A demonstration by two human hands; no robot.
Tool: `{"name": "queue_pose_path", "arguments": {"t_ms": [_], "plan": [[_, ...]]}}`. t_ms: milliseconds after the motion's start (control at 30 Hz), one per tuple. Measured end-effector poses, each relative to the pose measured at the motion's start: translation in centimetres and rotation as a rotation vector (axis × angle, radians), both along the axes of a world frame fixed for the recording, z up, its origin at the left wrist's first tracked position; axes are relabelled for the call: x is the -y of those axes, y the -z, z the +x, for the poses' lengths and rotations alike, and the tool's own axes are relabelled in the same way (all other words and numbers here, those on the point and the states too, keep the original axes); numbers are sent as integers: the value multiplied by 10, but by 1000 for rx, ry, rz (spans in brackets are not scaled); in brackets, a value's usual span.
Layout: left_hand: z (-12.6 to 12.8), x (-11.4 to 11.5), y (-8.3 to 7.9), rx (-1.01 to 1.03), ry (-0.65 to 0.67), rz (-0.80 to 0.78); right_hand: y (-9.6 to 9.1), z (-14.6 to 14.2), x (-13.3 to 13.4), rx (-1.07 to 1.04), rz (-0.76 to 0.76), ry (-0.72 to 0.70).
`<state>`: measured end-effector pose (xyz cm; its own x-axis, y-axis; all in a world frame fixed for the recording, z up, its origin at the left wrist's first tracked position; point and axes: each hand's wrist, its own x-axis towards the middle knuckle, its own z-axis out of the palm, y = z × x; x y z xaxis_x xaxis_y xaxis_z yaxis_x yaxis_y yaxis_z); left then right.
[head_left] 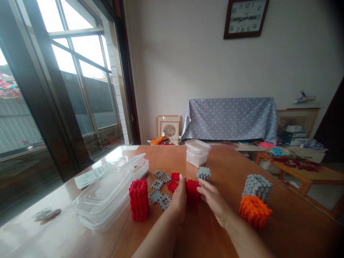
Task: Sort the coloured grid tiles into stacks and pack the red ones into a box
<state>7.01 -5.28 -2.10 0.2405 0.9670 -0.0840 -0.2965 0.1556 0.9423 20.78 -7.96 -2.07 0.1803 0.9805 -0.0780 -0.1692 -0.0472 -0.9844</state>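
Hands are close together at the middle of the brown wooden table (196, 238); between them stands the small red cube of toothed plastic pieces (192, 190), resting on the table top. The left hand (178, 199) has its fingers straight and kept together, its edge is on the wood, and it presses flat against the left side of the cube. The right hand (213, 200) has its fingers a little bent and touches the right side of the cube, with the fingertips near the upper edge; the cube is therefore held from both sides and is not lifted.

Just left of the left hand lie several loose flat grey tiles (160, 191) and two flat red tiles (173, 182); further left stands a tall red tower of the same pieces (139, 199), upright. Beside the tower there is a stack of clear plastic boxes with lids (104, 195), and behind it a white printed paper sheet (90, 176).

Behind the right hand sits a small grey block (203, 173); behind this one, a clear plastic box with a lid (197, 152). To the right, well apart from the hands, a grey cube (258, 185) stands on an orange cube (254, 211). A dark-framed clock (245, 17) hangs on the wall, above a blue-grey dotted cloth (229, 118).
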Motion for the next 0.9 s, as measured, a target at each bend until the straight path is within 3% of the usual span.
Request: {"name": "queue_pose_path", "arguments": {"t_ms": [167,400,600,733,900], "plan": [[1,2,-2,11,1,-23,-7,-3,3,73,54,-40],[4,5,-6,-53,-29,-48,0,0,-2,112,68,-30],[3,6,-5,-12,50,18,-1,0,-1,106,91,-19],[4,7,-5,-54,13,45,-6,-3,2,95,86,-19],[0,11,-15,-67,57,19,-5,-2,3,105,90,-16]]}}
